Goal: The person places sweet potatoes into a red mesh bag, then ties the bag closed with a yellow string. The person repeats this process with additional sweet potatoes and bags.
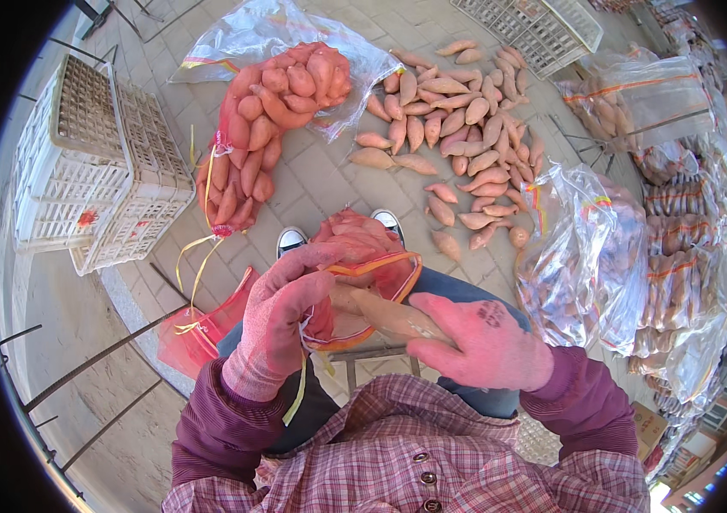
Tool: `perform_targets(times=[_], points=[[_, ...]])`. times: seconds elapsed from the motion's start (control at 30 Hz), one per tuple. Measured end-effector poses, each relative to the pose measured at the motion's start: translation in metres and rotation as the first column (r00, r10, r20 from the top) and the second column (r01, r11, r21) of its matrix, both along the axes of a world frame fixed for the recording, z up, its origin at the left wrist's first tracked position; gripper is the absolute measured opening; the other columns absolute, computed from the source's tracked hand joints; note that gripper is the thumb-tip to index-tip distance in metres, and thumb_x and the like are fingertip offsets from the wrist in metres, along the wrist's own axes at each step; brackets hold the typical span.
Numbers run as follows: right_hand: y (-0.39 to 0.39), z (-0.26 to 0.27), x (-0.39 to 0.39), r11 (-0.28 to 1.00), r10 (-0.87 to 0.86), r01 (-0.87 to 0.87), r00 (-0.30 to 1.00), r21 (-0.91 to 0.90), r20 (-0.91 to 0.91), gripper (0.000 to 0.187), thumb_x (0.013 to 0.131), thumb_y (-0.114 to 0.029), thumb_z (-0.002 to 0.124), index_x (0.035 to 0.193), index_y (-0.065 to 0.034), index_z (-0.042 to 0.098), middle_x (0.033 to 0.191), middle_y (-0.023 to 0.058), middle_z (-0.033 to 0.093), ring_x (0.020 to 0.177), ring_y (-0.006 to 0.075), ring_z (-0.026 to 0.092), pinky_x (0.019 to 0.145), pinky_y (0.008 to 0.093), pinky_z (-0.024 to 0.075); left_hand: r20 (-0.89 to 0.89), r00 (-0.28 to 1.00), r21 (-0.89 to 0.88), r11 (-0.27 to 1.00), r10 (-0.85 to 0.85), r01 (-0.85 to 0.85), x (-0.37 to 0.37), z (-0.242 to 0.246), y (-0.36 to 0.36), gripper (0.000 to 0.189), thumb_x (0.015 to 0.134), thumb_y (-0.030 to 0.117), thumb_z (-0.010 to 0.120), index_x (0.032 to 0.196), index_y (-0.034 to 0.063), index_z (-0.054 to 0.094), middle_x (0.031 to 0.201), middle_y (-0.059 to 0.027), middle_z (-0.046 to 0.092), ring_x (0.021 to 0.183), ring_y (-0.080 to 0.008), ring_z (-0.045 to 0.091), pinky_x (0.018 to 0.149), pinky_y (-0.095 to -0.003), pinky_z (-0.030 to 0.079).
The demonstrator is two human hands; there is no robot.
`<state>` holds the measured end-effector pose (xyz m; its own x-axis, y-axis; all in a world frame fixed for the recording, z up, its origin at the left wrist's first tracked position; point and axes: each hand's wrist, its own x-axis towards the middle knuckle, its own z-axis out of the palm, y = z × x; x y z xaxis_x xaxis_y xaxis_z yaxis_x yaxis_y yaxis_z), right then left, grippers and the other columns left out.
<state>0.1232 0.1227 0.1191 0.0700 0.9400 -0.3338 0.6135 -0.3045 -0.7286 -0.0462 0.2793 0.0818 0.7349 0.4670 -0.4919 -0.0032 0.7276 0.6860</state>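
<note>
My right hand (482,343), in a pink glove, grips a long sweet potato (395,314) by its near end. The far end of that sweet potato points into the mouth of a red mesh bag (360,231) with an orange-edged rim, standing between my shoes. Sweet potatoes fill the lower part of this bag. My left hand (283,314), also gloved, is at the left side of the rim with its fingers curved and the thumb over the edge; part of its hold is hidden. Yellow ties hang below it.
A tied, full mesh bag (261,122) lies ahead, partly on clear plastic (235,38). Loose sweet potatoes (466,128) are heaped ahead on the right. White crates (107,173) stand left, above a metal rod frame (91,369). Plastic-wrapped sacks (581,256) line the right.
</note>
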Motion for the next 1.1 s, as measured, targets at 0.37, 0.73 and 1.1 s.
perform_targets(times=[0.37,0.73,1.1], points=[[0.056,-0.052,-0.021,0.962,0.228,-0.253,0.950,0.099,0.213,0.031,0.084,-0.031,0.057,0.090,-0.0019,0.049,0.066,0.0148,0.058,0.063,0.0313,0.061,0.053,0.0410,0.0457,0.057,0.990,-0.018,0.991,0.130,-0.129,-0.009,-0.002,0.009,0.035,0.083,0.009,0.048,0.116,-0.0048,0.051,0.058,-0.0013,0.047,0.047,-0.0079,0.041,0.045,-0.0207,0.031],[0.114,-0.131,-0.053,0.939,0.330,-0.314,0.937,-0.140,0.114,0.023,0.083,-0.023,0.051,0.100,-0.0109,0.061,0.101,0.0104,0.062,0.090,0.0242,0.062,0.070,0.0387,0.0489,-0.108,0.990,-0.072,0.994,-0.094,0.086,0.004,-0.002,-0.001,0.035,0.078,0.010,0.054,0.109,-0.0059,0.055,0.061,-0.0042,0.050,0.051,-0.0094,0.045,0.048,-0.0222,0.034],[0.047,-0.119,0.129,0.809,-0.588,0.433,0.591,-0.397,-0.553,0.033,0.084,-0.024,0.056,0.110,-0.0047,0.059,0.078,0.0008,0.060,0.062,0.0083,0.055,0.054,0.0226,0.0431,-0.164,0.986,-0.175,0.983,0.026,-0.055,-0.007,-0.009,0.009,0.036,0.071,0.003,0.053,0.105,-0.0097,0.054,0.067,-0.0095,0.057,0.051,-0.0136,0.049,0.050,-0.0240,0.040]])
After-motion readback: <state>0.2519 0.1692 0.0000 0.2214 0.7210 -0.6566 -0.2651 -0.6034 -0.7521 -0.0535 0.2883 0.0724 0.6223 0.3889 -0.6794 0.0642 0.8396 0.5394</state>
